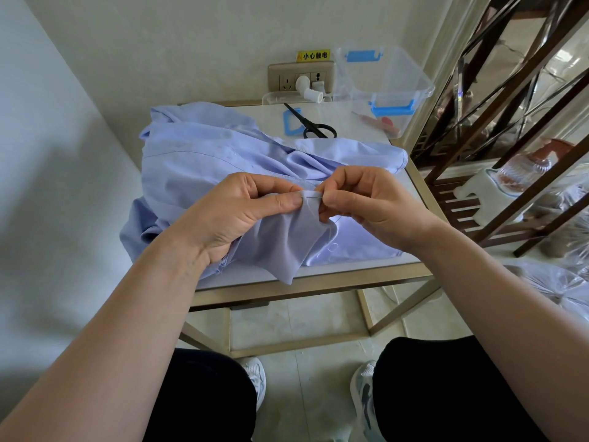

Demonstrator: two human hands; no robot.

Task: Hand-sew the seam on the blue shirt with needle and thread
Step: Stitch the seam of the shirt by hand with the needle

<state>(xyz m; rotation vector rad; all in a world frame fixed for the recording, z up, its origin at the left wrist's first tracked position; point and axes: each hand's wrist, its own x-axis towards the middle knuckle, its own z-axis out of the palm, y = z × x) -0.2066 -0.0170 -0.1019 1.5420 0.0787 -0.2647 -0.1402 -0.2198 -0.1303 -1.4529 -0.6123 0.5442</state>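
Note:
A light blue shirt [204, 154] lies bunched on a small white-topped table [411, 189]. My left hand [236, 212] pinches a raised fold of the shirt's edge between thumb and fingers. Just to its right, my right hand [366, 202] pinches a thin silver needle [314, 195] that lies along the fold, its tip at my left thumb. A fine thread [334, 218] loops down from the needle over the cloth.
Black scissors [314, 124] and a blue plastic frame [291, 122] lie at the table's back. A clear box with blue clasps [387, 87] stands at the back right, by a wall socket [299, 78]. A dark metal shelf [510, 122] stands at the right. My knees and shoes are below.

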